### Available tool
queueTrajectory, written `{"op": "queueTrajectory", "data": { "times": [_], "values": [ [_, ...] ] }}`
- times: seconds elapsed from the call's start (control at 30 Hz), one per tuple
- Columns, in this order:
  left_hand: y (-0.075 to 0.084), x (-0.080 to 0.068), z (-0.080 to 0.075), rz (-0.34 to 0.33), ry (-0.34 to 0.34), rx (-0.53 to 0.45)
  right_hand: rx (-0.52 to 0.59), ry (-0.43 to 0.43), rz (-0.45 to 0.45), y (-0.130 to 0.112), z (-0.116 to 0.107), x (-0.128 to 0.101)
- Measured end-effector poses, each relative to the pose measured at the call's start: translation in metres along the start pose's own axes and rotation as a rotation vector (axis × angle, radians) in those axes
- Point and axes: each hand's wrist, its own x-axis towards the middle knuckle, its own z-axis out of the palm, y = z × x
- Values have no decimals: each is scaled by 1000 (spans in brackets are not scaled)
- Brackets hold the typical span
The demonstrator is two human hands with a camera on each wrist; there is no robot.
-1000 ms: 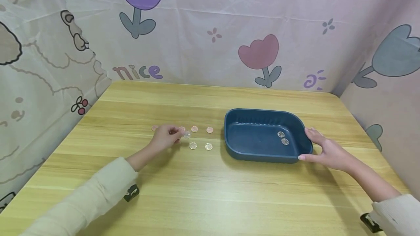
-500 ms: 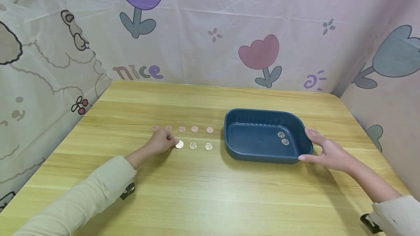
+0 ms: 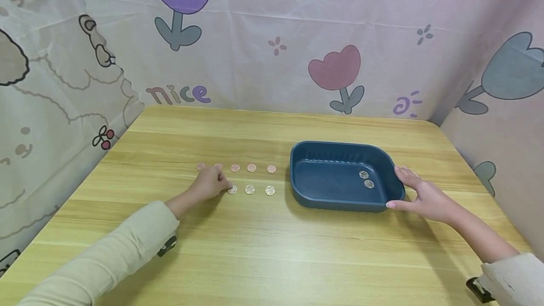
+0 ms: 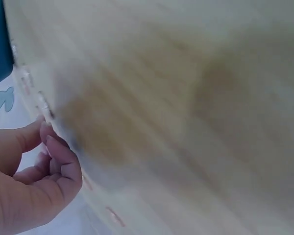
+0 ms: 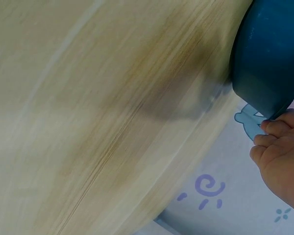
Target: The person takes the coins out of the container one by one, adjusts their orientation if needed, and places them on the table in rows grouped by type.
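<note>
Steadying the dark blue oval plastic tray [image 3: 340, 199] with my right hand [image 3: 425, 195] spread against its end, I pinched at the nearest ribbed silver coin [image 3: 232, 190] flat on the wooden worktop [image 3: 272, 249] with my left hand [image 3: 208, 184], judging it might slip away.

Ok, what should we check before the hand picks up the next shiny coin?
1. Left hand next to the nearest silver coin: ok.
2. That coin held in the fingers: cannot tell.
3. Right hand on the blue tray rim: ok.
4. Room in the tray beside the two coins inside: ok.
5. Other silver coins and the pink row lying flat and apart: ok.
</note>
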Motion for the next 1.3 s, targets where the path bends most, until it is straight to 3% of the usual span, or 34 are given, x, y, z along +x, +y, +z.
{"op": "queueTrajectory", "data": {
  "times": [0.13, 0.3, 0.63, 0.77, 0.9, 1.07, 1.2, 1.3],
  "values": [
    [12, 4, -3, 62, 48, -24, -4, 2, 1, 1, -1, -1],
    [40, 10, -1, 76, 117, -102, -3, 2, 2, 2, -1, -2],
    [94, 23, 27, 117, 152, -279, -6, 6, -10, 2, -3, -1],
    [114, 27, 40, 211, 163, -292, -5, 10, -17, 1, -3, 0],
    [132, 31, 54, 346, 132, -274, 2, 17, -17, 1, -2, -1],
    [153, 37, 70, 441, 121, -244, 14, 16, -15, 2, -2, -1],
    [167, 44, 87, 433, 108, -260, 16, 16, -14, 3, -1, -1],
    [177, 49, 100, 387, 75, -287, 17, 19, -14, 3, 1, -1]
  ]
}}
